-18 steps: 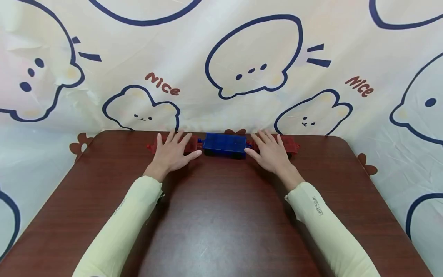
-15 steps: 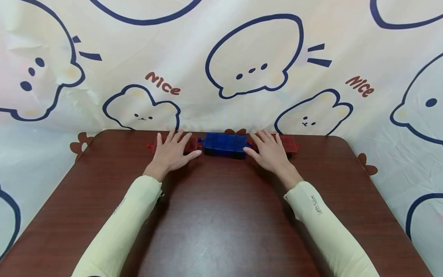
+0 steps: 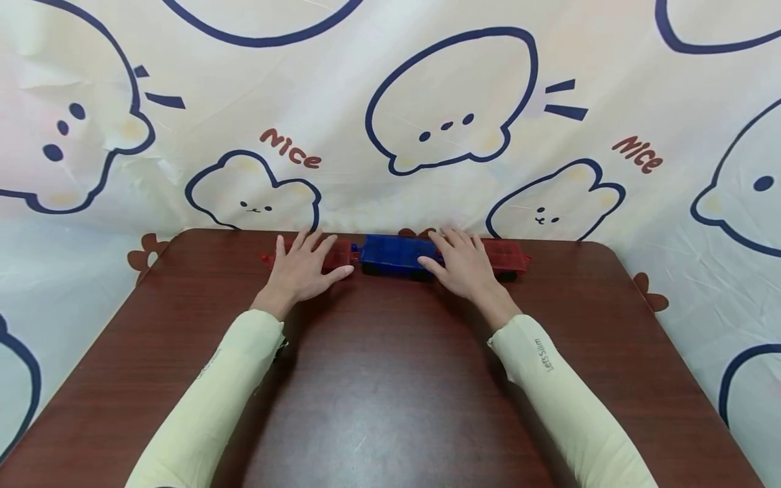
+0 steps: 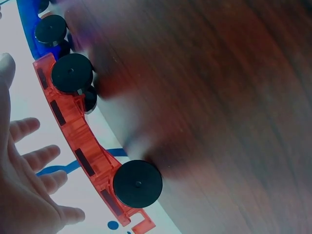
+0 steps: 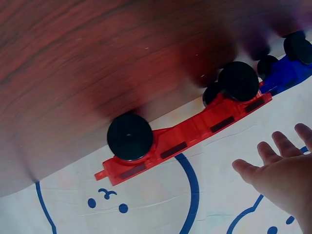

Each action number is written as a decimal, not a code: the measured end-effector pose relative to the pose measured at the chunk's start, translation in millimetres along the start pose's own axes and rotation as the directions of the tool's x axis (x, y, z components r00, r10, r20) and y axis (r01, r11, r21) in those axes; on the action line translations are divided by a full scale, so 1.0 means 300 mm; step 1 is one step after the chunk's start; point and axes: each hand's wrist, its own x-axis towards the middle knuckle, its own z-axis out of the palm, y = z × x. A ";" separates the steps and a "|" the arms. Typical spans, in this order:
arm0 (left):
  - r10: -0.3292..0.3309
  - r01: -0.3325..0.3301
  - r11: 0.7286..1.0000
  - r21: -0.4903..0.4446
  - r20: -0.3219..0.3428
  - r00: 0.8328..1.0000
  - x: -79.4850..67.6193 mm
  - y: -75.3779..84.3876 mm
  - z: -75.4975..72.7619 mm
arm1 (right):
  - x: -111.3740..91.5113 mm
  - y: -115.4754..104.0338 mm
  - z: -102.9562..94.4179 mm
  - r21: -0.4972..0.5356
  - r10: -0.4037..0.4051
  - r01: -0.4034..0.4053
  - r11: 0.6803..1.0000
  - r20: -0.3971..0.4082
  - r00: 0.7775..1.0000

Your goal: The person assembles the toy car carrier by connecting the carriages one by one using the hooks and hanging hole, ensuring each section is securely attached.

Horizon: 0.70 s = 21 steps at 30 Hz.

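Three see-through toy train cars stand in a row along the far side of the table: a blue car (image 3: pixel 390 254) between a left red car (image 4: pixel 83 136) and a right red car (image 3: pixel 506 256). My left hand (image 3: pixel 297 272), fingers spread, overlaps the left red car in the head view; in the left wrist view its fingers show apart from the car's side. Over the joint between the blue and right red cars is my right hand (image 3: pixel 466 272), fingers extended and thumb in front of the blue car. Black wheels (image 5: pixel 130 137) carry the cars on the tabletop.
A dark brown wooden table (image 3: pixel 378 379) with rounded far corners lies under both arms. Behind it and at both sides hangs a pale curtain (image 3: pixel 342 115) with blue cartoon outlines. The cars stand close to the table's far edge.
My right hand has shifted left, from over the right red car toward the blue car, uncovering more of the red one. The left hand and the cars have hardly moved.
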 end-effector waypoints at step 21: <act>-0.014 0.014 1.000 -0.002 0.010 1.000 0.008 -0.022 0.003 | 0.067 -0.043 0.036 0.041 -0.066 0.066 0.997 0.004 0.998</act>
